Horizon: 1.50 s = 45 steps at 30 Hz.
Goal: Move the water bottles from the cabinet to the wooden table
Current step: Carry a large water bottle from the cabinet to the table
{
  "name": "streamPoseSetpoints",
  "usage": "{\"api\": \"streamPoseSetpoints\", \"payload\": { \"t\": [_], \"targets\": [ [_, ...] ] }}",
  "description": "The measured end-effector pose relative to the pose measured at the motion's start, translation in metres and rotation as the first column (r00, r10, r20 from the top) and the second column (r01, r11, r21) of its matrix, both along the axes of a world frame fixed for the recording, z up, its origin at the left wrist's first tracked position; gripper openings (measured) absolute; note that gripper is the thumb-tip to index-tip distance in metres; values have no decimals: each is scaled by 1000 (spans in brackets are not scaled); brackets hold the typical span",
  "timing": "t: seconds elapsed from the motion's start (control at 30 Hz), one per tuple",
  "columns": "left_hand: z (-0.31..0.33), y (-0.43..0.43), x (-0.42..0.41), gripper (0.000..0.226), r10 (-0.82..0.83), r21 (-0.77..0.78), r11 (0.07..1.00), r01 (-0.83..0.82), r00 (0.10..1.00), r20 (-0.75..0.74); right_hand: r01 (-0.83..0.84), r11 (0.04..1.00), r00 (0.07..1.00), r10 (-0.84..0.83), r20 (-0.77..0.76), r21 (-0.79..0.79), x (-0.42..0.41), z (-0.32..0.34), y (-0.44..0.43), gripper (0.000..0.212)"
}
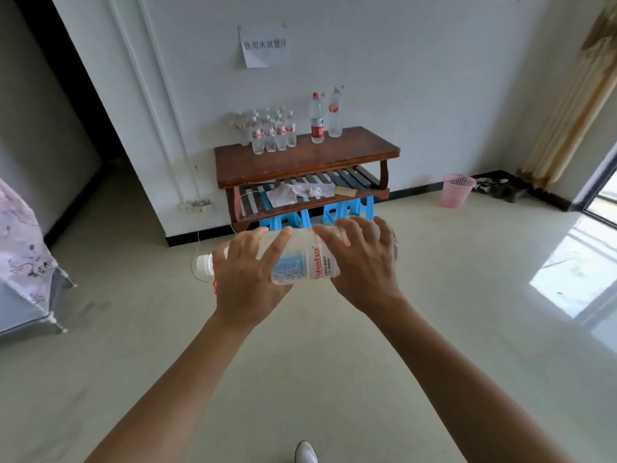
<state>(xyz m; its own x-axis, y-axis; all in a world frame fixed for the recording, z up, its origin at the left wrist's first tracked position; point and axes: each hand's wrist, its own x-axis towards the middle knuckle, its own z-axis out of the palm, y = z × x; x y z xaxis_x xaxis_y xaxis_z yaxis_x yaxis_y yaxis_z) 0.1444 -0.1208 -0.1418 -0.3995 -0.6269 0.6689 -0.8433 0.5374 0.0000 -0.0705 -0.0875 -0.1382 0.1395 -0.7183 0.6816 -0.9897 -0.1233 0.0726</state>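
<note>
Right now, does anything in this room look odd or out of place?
Yes. The wooden table appears propped on blue plastic stools, which looks unsteady. Crumpled white paper lies loose on its lower slatted shelf. The paper sign on the wall hangs slightly crooked.

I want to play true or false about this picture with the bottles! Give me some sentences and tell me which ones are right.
1. The left hand and the right hand hold the big bottle lying sideways. True.
2. Its white cap points to the right. False: it points to the left.
3. The wooden table has nothing on top. False: a bunch of small bottles and two tall bottles stand on it.
4. A pink basket stands on the floor, right of the table. True.
5. The stools under the table are red. False: they are blue.
</note>
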Motion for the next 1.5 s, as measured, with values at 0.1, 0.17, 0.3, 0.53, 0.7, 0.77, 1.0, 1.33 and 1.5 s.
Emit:
{"api": "streamPoseSetpoints", "payload": {
  "t": [0.1, 0.17, 0.3, 0.53, 0.7, 0.77, 1.0, 1.33, 1.5],
  "targets": [
    [-1, -75, -22, 99, -18, 1, 1000, 18, 999, -32, 1, 1000, 999, 0, -39, 15, -21, 4, -77, 98],
    [5, -135, -42, 100, -23, 0, 1000, 23, 998, -59, 14, 1000, 999, -14, -40, 8, -42, 13, -134, 98],
    [20, -241, -89, 97, -67, -21, 998, 66, 996, -63, 37, 999, 998, -39, -46, -34, -90, 31, -232, 93],
    [6, -396, -166, 102, -103, 4, 995, 104, 994, -17, 53, 998, 998, -54, -19, -32, -167, 12, -378, 90],
    [-2, -512, -228, 100, -55, 27, 998, 54, 998, 34, 68, 997, 998, -68, 5, 38, -229, -5, -502, 96],
    [4, -569, -255, 96, -34, 19, 999, 34, 999, 38, 43, 997, 998, -46, 47, 57, -256, -3, -563, 96],
    [24, -721, -305, 87, 52, -27, 998, -51, 999, 18, -39, 999, 999, 39, 5, 21, -310, 18, -734, 97],
    [-23, -952, -346, 89, 44, 88, 995, -42, 999, -19, 12, 985, 997, 1, -72, 175, -349, -15, -966, 96],
    [-17, -1065, -386, 87, -48, 108, 993, 52, 998, -43, 85, 986, 993, -72, -93, 141, -386, -3, -1060, 100]
  ]
}}
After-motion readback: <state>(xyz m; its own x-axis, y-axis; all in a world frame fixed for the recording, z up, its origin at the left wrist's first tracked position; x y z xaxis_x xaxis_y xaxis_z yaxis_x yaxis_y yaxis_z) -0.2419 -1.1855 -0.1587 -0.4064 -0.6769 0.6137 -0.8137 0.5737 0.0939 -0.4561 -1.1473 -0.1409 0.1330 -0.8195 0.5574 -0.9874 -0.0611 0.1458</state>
